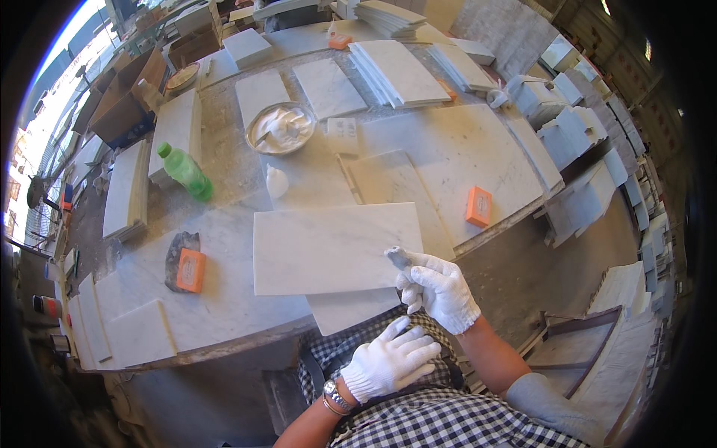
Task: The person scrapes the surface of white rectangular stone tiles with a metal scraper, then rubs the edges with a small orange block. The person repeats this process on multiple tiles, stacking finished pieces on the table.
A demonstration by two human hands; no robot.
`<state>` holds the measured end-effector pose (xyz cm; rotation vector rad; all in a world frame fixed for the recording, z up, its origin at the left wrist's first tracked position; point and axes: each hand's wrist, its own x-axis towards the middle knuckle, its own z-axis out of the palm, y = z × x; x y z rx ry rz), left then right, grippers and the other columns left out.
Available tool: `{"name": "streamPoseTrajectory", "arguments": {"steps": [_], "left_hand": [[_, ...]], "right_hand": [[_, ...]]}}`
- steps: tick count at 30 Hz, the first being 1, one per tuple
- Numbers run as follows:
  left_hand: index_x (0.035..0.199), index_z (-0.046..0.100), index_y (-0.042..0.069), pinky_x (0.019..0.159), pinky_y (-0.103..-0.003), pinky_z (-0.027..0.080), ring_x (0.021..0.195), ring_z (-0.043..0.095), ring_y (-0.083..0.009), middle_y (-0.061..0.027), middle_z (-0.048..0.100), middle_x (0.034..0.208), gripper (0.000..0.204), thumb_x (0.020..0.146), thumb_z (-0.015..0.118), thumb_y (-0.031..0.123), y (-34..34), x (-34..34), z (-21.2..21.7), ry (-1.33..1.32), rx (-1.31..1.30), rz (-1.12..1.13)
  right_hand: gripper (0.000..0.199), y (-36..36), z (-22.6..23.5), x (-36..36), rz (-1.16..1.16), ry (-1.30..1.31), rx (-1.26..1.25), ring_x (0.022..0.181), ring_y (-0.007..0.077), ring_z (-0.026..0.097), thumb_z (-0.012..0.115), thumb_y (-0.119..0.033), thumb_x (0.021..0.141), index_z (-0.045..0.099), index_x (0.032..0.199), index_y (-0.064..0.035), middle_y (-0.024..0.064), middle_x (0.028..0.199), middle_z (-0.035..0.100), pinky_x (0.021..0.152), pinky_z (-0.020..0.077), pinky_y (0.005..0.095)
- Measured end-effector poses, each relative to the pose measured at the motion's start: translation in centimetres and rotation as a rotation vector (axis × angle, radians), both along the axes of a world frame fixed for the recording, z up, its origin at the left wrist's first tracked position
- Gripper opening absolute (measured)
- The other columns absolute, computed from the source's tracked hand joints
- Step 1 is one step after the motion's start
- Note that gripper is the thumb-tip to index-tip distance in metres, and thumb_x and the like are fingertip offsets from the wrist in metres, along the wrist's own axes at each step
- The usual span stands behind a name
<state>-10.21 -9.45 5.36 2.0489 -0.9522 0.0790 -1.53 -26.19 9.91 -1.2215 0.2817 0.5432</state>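
Left hand point(388, 362) rests spread and empty over a checked lap; right hand point(437, 287) grips a grey tool point(397, 257) at the marble slab point(336, 246) on the dusty tabletop point(224, 299).

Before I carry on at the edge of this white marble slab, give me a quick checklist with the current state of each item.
1. Right hand grips the small grey tool at the marble slab: ok.
2. Left hand steadies the slab: not ok, it rests by the lap, apart from the slab.
3. Slab lies flat on the worktable: ok.
4. Bowl of white paste has paste in it: ok.
5. Tool loaded with paste: cannot tell.
6. Green bottle upright, away from the slab: ok.
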Motion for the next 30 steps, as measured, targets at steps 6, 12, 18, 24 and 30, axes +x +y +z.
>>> {"name": "streamPoseTrajectory", "arguments": {"steps": [6, 12, 18, 24, 30], "left_hand": [[0.116, 0.070, 0.010, 0.113, -0.055, 0.043, 0.116, 0.066, -0.0325, -0.0095, 0.073, 0.114, 0.034, 0.086, 0.079, 0.023, 4.3, 2.4, 0.9, -0.130, 0.012, 0.325], [0.130, 0.066, 0.007, 0.123, -0.062, 0.022, 0.141, 0.048, -0.0449, -0.0188, 0.065, 0.138, 0.049, 0.085, 0.081, 0.018, 9.9, 6.7, -0.8, -0.136, 0.081, 0.882], [0.142, 0.059, 0.010, 0.124, -0.066, 0.011, 0.146, 0.038, -0.0504, -0.0212, 0.051, 0.153, 0.060, 0.091, 0.074, 0.039, 10.8, 8.2, -2.5, -0.083, 0.439, 1.095], [0.142, 0.058, 0.009, 0.124, -0.068, 0.009, 0.147, 0.034, -0.0517, -0.0205, 0.043, 0.159, 0.067, 0.090, 0.069, 0.049, 10.8, 8.5, -2.8, -0.018, 0.510, 1.089], [0.145, 0.057, 0.011, 0.123, -0.067, 0.012, 0.144, 0.040, -0.0517, -0.0222, 0.048, 0.156, 0.065, 0.092, 0.070, 0.046, 10.9, 8.4, -2.3, -0.012, 0.497, 1.077]], "right_hand": [[0.038, 0.1, 0.5, 1.5, 0.056, -0.299, -0.346, 0.085, 0.0121, 0.069, 0.063, -0.006, 0.098, 0.063, 0.135, 0.0040, 0.0096, 0.102, 0.072, 0.074, 0.0593, 0.0279], [0.045, 2.3, -1.4, 2.8, 0.252, -1.031, -0.840, 0.091, 0.0223, 0.071, 0.076, 0.005, 0.082, 0.070, 0.126, -0.0018, 0.0129, 0.105, 0.070, 0.082, 0.0566, 0.0316], [0.044, 3.3, -2.0, 3.7, 0.322, -1.106, -1.049, 0.082, 0.0249, 0.070, 0.073, 0.002, 0.081, 0.073, 0.122, -0.0131, 0.0095, 0.096, 0.068, 0.073, 0.0569, 0.0346], [0.045, 3.4, -0.7, 4.5, 0.648, -1.339, -1.279, 0.078, 0.0234, 0.068, 0.068, -0.002, 0.078, 0.075, 0.119, -0.0207, 0.0023, 0.090, 0.064, 0.065, 0.0561, 0.0357], [0.036, 3.0, 0.7, 4.2, 0.916, -1.409, -1.316, 0.073, 0.0235, 0.064, 0.065, -0.012, 0.084, 0.070, 0.119, -0.0191, 0.0026, 0.083, 0.058, 0.061, 0.0532, 0.0379]]}}
